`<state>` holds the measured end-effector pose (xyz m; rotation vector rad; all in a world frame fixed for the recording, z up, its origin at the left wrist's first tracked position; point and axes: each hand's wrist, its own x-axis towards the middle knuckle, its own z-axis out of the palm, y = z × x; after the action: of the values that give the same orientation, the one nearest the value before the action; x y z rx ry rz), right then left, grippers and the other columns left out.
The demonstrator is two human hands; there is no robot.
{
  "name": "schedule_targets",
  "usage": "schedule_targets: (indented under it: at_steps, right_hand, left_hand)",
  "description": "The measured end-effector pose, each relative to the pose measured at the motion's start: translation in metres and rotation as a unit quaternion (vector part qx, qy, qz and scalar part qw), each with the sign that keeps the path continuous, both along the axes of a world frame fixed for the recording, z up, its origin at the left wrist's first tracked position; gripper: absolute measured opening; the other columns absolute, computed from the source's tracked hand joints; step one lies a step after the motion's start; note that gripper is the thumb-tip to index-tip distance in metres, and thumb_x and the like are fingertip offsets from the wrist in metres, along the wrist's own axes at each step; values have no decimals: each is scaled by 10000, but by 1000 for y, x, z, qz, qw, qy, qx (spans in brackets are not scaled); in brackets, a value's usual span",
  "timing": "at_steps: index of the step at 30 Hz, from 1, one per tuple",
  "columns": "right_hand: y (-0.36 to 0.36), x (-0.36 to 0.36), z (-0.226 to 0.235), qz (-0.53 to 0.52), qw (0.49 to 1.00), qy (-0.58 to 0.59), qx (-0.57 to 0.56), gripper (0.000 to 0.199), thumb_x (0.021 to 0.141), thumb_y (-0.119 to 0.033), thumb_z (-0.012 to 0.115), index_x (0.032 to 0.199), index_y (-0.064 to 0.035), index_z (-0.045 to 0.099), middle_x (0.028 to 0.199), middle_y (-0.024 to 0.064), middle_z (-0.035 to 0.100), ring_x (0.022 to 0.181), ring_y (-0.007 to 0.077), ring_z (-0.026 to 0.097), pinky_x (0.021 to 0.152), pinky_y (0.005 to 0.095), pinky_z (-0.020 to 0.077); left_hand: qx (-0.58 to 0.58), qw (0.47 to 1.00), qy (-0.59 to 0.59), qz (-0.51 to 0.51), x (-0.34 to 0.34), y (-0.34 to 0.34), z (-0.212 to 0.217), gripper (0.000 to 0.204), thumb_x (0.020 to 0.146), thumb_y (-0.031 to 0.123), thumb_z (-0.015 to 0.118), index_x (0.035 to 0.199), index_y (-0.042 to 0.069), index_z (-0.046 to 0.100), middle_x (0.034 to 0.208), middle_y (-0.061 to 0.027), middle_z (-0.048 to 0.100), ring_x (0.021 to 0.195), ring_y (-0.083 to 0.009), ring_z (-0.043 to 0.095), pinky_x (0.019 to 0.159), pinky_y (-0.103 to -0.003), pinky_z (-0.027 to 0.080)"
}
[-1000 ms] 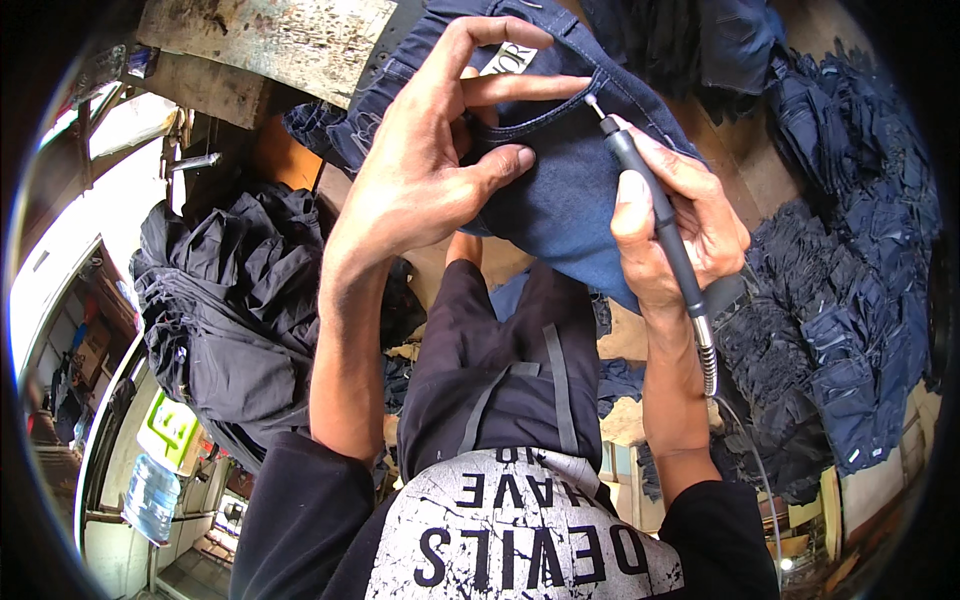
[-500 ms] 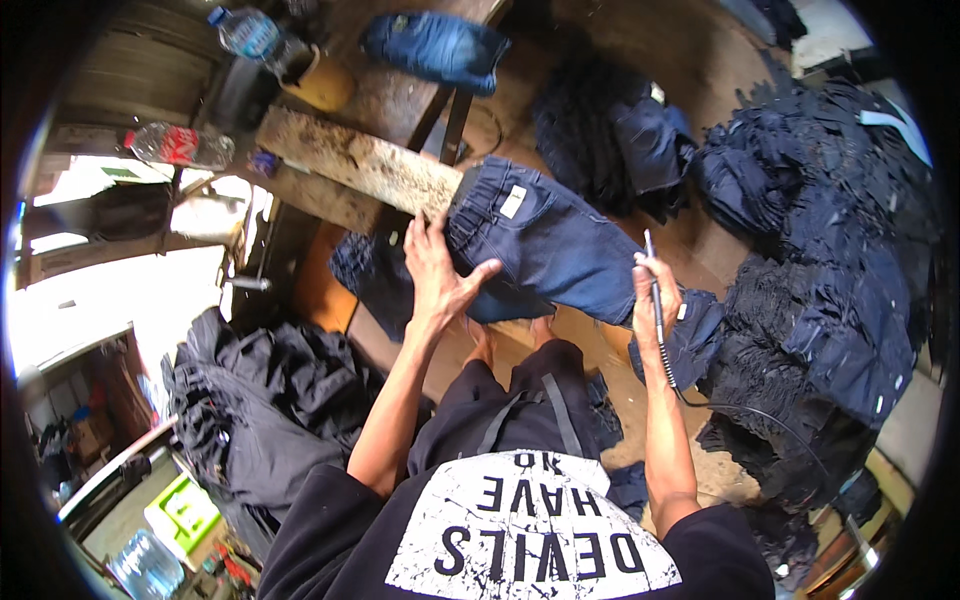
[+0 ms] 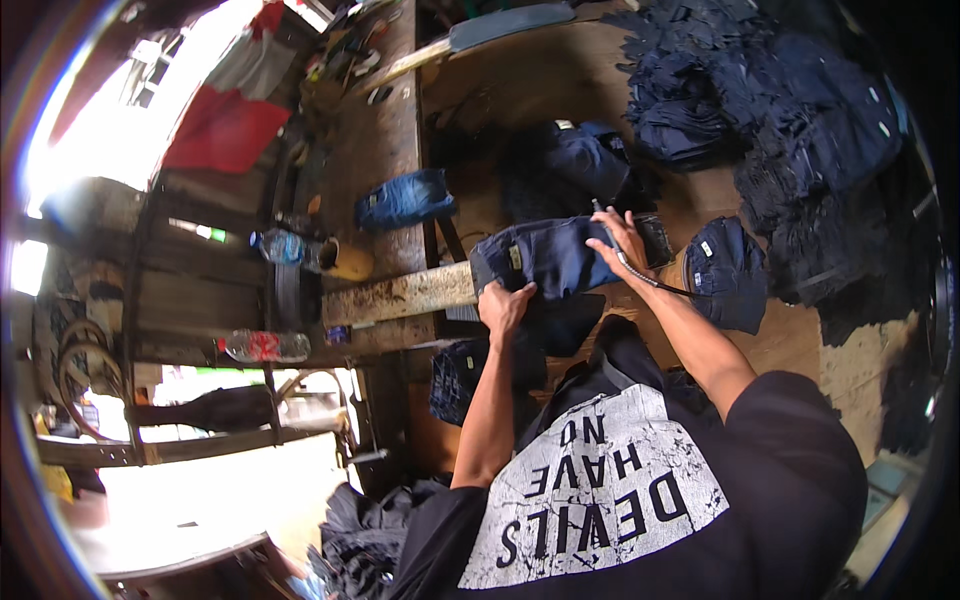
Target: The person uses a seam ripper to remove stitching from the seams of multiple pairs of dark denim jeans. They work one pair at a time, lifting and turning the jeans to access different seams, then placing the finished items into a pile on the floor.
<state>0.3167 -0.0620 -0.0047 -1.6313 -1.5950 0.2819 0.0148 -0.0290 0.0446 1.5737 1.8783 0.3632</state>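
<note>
Dark blue denim trousers (image 3: 560, 258) lie across the stained wooden plank (image 3: 400, 297) in front of me. My left hand (image 3: 503, 306) grips their elastic waistband end, thumb on top and fingers curled at the edge. A pen-like tool (image 3: 597, 206) with a coiled cord sits in my right hand (image 3: 622, 245), whose fingers are partly spread over the far leg part of the trousers. The cord runs back along my right forearm. A pale label shows near the waistband.
Folded denim (image 3: 725, 270) lies just right of the plank, and more dark denim (image 3: 570, 165) lies beyond it. Large garment piles (image 3: 810, 130) fill the far right. A rolled blue denim piece (image 3: 405, 198) and bottles (image 3: 265, 346) are to the left; black cloth (image 3: 375, 535) lies below.
The view has swung left. My left hand has gone from spread fingers to gripping the waistband. My right hand has moved over the trousers, which now lie straighter along the plank.
</note>
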Motion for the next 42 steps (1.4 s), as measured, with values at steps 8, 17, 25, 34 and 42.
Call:
schedule_targets:
  at_steps: [8, 17, 25, 34, 42]
  right_hand:
    - [48, -23, -8, 88, 994, -28, -65, 467, 963, -316, 797, 1356, -117, 642, 1411, 169, 705, 1408, 435, 587, 1285, 681, 279]
    - [53, 31, 9, 151, 982, 102, -59, 394, 868, -230, 863, 1191, -85, 690, 1132, 179, 765, 1085, 419, 732, 936, 473, 566]
    - [122, -7, -18, 263, 941, 200, -78, 210, 919, -177, 792, 1037, -20, 717, 895, 170, 744, 860, 288, 766, 794, 391, 567]
    - [89, 11, -7, 196, 966, 157, -52, 443, 792, -174, 957, 1153, -63, 724, 1001, 148, 750, 943, 310, 750, 841, 404, 588]
    - [117, 13, -12, 34, 958, 273, -83, 383, 820, -138, 936, 1140, -70, 737, 1007, 102, 800, 963, 237, 788, 889, 368, 616]
  left_hand:
    - [-328, 750, -565, 104, -65, 12, 38, 514, 1068, 317, 703, 1471, 6, 635, 1381, -208, 735, 1223, -342, 743, 1107, -522, 573]
    - [146, 962, -206, 104, -80, 63, 16, 361, 800, 102, 871, 1134, -2, 780, 1055, -95, 810, 950, -215, 747, 891, -366, 586]
    - [339, 937, 83, -9, -4, 44, -11, 820, 794, 482, 942, 1463, 121, 636, 1581, -219, 541, 1523, -416, 434, 1247, -560, 362]
    - [153, 974, -41, -165, 74, 117, -46, 348, 868, 370, 913, 1074, 102, 833, 1080, -124, 812, 1104, -292, 759, 979, -428, 563]
    - [275, 957, 18, -85, 83, 118, -72, 326, 870, 404, 885, 908, 87, 821, 918, -116, 780, 920, -330, 729, 849, -439, 535]
